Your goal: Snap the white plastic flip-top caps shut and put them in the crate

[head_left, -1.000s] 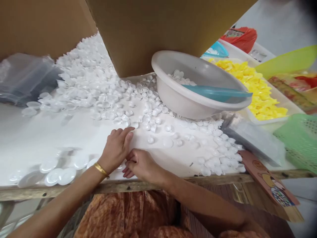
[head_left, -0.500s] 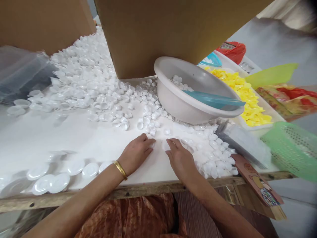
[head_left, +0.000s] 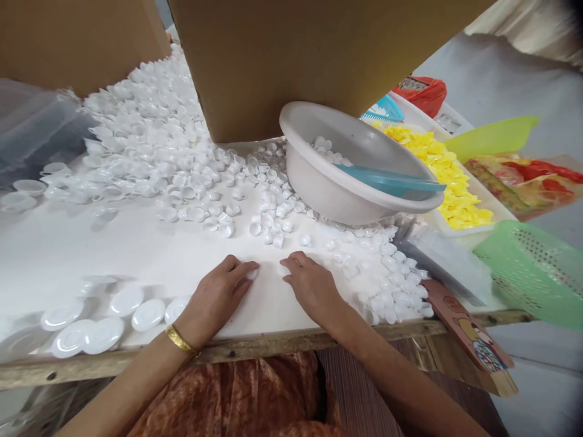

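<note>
My left hand (head_left: 217,298) is above the white tabletop near its front edge, thumb and fingers pinched on a small white plastic piece (head_left: 252,274). My right hand (head_left: 314,288) faces it a short way off, its fingertips closed on another small white piece (head_left: 283,269), mostly hidden by the fingers. The exact kind of either piece is too small to tell. Just beyond the hands lie loose white toy cups (head_left: 277,240). Several white toy saucers (head_left: 104,335) lie to the left of my left hand. A heap of small white pieces (head_left: 396,285) lies to the right.
A large pile of white toy cups (head_left: 150,139) spreads at the back left, beside a cardboard box (head_left: 291,67). A tilted white basin (head_left: 337,194) holds white pieces and a blue tray (head_left: 387,181). Yellow pieces (head_left: 460,194) and a green basket (head_left: 523,273) are at right.
Both hands have moved left and slightly toward the front edge, the left one farther, so the gap between them is wider. The whole view has shifted slightly.
</note>
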